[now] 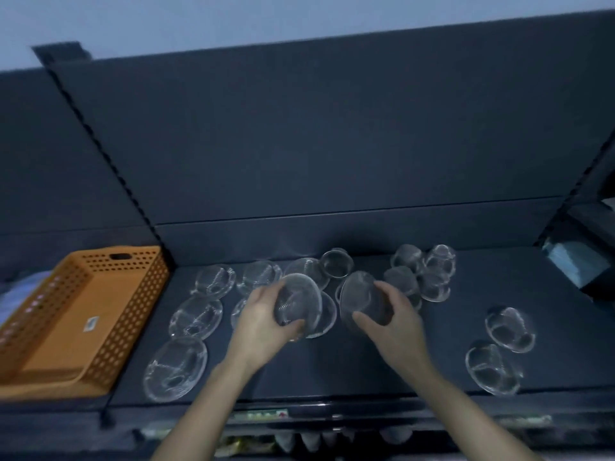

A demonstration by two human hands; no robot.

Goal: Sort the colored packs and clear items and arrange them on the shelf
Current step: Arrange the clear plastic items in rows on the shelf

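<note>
Hands held two clear bowls above the middle of the dark shelf (332, 371). The left hand (263, 324) had its fingers curled around one clear bowl (298, 306), tipped on its side. The right hand (396, 322) had its fingers wrapped around another clear bowl (361, 299), tipped too. The two bowls were near each other but apart.

More clear dishes lay on the shelf. A group of flat ones (196, 316) sat toward the left edge, with one big dish (176, 369) at the front left corner. A bunch of small clear cups (422, 272) stood close together toward the back, just behind the right hand. Two more clear dishes (499, 347) sat well apart from the rest, near the front right.

An orange basket (133, 314) with many little holes sat just past the left edge of the shelf. It had a small white label (92, 323) on its floor, but the writing was too blurry to read. A strip of tags (263, 414) ran under the front edge, too blurry to read as well.
</note>
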